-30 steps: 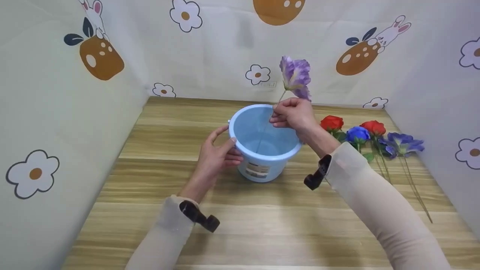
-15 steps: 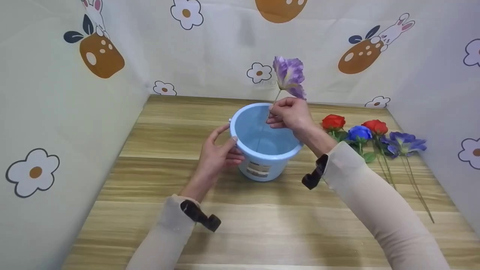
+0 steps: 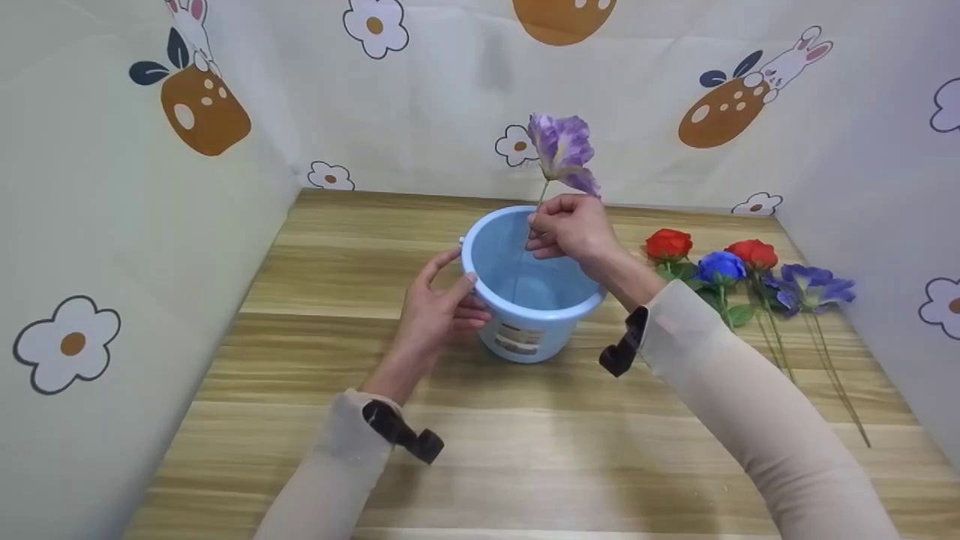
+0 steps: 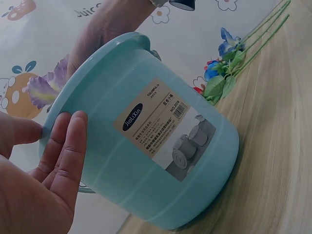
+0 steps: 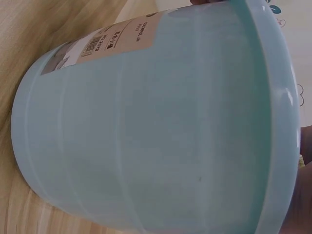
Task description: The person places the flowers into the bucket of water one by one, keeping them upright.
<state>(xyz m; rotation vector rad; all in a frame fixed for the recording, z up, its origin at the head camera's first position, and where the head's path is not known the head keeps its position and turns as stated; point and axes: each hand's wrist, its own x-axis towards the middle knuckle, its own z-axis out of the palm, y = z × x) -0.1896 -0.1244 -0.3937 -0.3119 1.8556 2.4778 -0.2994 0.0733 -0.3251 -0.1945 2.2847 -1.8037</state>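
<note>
Your right hand [image 3: 571, 229] and the purple flower [image 3: 561, 142] have shifted left over the blue bucket [image 3: 559, 336] since a second ago.
You pinch the thin stem [image 3: 542, 193] between right thumb and fingers; the ruffled, fabric-like petals stand above the rim and the stem's lower part runs down inside the bucket. Your left hand [image 3: 435, 311] holds the bucket's rim, thumb at the lip, fingers against the outer wall. The bucket stands upright, smooth and plastic-looking, narrowing to its base, with a printed label [image 4: 165, 129]. To your right lie two red roses [image 3: 669, 244], a blue rose [image 3: 721, 267] and a blue-violet flower [image 3: 814, 287]. Streaked wood grain covers the table [image 3: 517, 457]; pale walls [image 3: 420, 105] carry printed blossoms and rabbits.
</note>
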